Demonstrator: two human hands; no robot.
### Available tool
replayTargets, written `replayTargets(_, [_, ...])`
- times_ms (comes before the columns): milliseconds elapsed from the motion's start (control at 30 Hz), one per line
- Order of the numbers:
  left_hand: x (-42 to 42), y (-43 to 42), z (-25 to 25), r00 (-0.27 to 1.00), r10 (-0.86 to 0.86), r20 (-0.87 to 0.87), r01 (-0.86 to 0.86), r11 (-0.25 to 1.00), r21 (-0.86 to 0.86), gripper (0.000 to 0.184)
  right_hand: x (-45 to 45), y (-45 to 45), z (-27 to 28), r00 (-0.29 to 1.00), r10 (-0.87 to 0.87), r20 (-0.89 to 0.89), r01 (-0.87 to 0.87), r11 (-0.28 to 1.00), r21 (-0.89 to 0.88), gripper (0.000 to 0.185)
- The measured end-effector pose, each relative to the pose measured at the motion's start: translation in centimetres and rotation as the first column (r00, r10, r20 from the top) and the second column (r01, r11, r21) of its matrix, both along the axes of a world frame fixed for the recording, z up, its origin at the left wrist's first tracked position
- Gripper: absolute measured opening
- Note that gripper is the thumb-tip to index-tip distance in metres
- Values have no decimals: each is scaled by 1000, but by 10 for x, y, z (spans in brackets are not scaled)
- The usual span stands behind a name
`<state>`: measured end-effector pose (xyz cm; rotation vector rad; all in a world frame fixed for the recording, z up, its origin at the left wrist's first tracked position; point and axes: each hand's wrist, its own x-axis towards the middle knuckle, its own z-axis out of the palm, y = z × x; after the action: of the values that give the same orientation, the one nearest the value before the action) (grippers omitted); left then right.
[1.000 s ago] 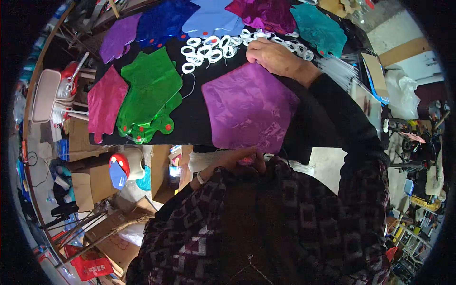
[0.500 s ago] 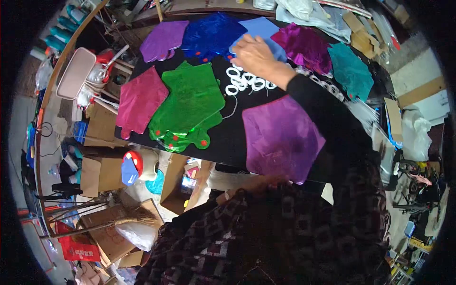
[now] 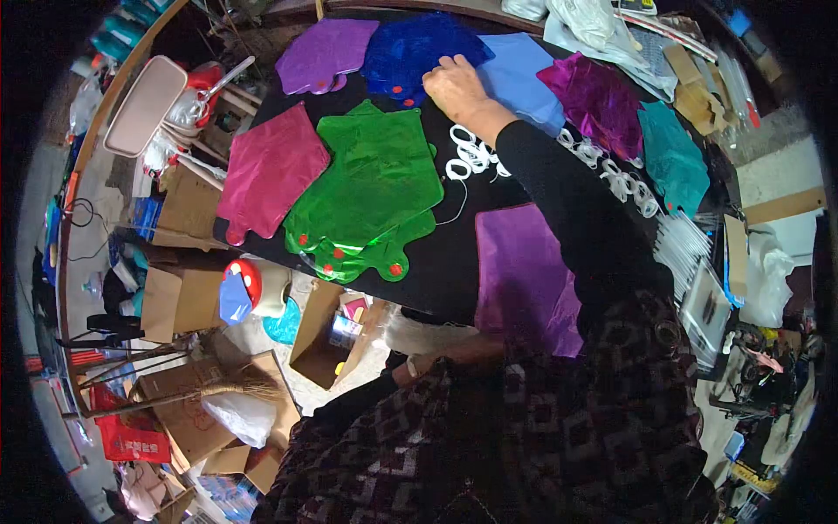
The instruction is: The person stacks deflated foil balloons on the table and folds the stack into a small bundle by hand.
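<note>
My right hand (image 3: 458, 90) reaches across the black-covered table (image 3: 449, 253), its fingers curled over the lower right edge of a dark blue foil sheet (image 3: 417, 54). What the fingers hold is hidden beneath them. A light blue sheet (image 3: 524, 77) lies just right of this hand, and white ribbon coils (image 3: 472, 155) lie below it. My left hand (image 3: 467, 351) is low by the table's near edge, dim, with its fingers hidden. Close to it lies a purple sheet (image 3: 525, 271), partly covered by my right sleeve.
Green foil sheets (image 3: 375, 192) with red dots and a pink sheet (image 3: 275, 170) lie on the left. Further back are a violet sheet (image 3: 323, 54), a magenta sheet (image 3: 601, 100) and a teal sheet (image 3: 674, 157). Cardboard boxes (image 3: 327, 345) stand below the table's front edge.
My right hand has moved left, from over the light blue sheet to the dark blue sheet's edge. The whole view has shifted, and my right sleeve covers more of the purple sheet.
</note>
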<state>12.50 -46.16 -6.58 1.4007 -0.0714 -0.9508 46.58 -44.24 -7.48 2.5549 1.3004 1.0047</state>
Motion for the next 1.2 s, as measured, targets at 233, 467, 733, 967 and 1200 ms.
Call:
replayTargets(233, [-60, 105, 35, 977, 47, 208, -53, 998, 22, 39, 3, -6, 16, 934, -96, -343, 162, 972, 169, 22])
replayTargets(467, [16, 168, 115, 784, 107, 611, -431, 803, 412, 39, 17, -8, 21, 886, -19, -463, 131, 968, 213, 21])
replayTargets(733, [229, 205, 27, 145, -198, 969, -737, 632, 239, 42, 36, -10, 19, 821, 76, -566, 124, 944, 307, 26])
replayTargets(967, [252, 189, 25, 112, -495, 861, -840, 416, 348, 39, 37, -5, 23, 790, -51, -611, 226, 951, 212, 30])
replayTargets(1200, [259, 198, 7, 90, -438, 895, -850, 435, 299, 36, 27, -4, 39, 716, -82, -694, 270, 948, 166, 28])
